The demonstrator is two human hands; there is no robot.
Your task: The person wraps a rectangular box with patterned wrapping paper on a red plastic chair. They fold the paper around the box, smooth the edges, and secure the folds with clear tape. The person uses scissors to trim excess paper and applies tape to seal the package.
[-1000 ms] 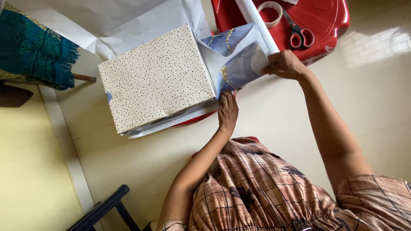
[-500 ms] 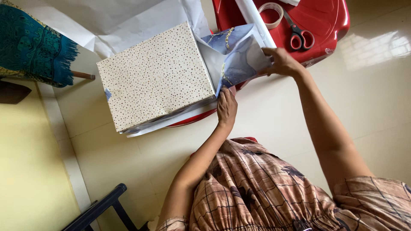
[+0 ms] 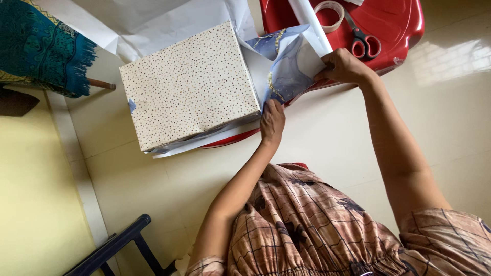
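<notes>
Cream glossy floor tiles (image 3: 317, 133) fill most of the view, with thin grout lines crossing them. A patch of bright daylight (image 3: 450, 56) glares on the tiles at 2 o'clock. A yellow surface (image 3: 30, 204) runs down the 8 o'clock side, edged by a pale strip (image 3: 76, 174). A dark chair frame (image 3: 117, 245) juts in at 7 o'clock. A teal patterned cloth (image 3: 41, 46) hangs at 10 o'clock, a brown stick (image 3: 102, 84) poking out beneath it

Home: tiled floor (image 3: 327, 138), red plastic stool (image 3: 394, 25).
</notes>
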